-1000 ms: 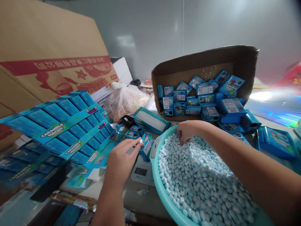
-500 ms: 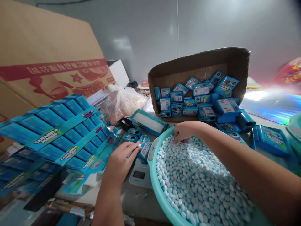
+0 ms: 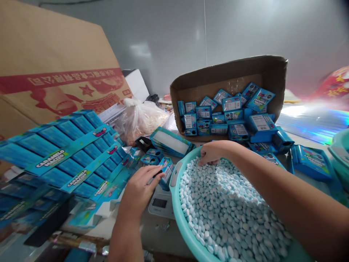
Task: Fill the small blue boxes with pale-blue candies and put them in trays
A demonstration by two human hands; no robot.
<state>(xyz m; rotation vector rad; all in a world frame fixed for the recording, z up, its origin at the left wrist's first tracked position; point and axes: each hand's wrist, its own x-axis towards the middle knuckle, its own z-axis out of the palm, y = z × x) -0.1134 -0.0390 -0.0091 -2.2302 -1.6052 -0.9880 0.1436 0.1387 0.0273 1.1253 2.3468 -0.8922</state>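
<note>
Grey wall [image 3: 163,43] behind bench [image 3: 152,236]. Head view: teal tub [image 3: 178,203] full of pale tablets [image 3: 231,207]; carton [image 3: 229,72] holds blue boxes [image 3: 231,103]. Right hand [image 3: 214,151] curled into tablets at tub's far rim, grip unclear. Left hand [image 3: 143,182] part-open beside small box [image 3: 167,171]; white piece gone from fingertips since earlier.

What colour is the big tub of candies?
Turquoise, the tub, best seen in the head view.

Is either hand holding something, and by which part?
Can't tell: left hand beside a small blue carton, right hand in the candies, fingers hiding any hold.
</note>
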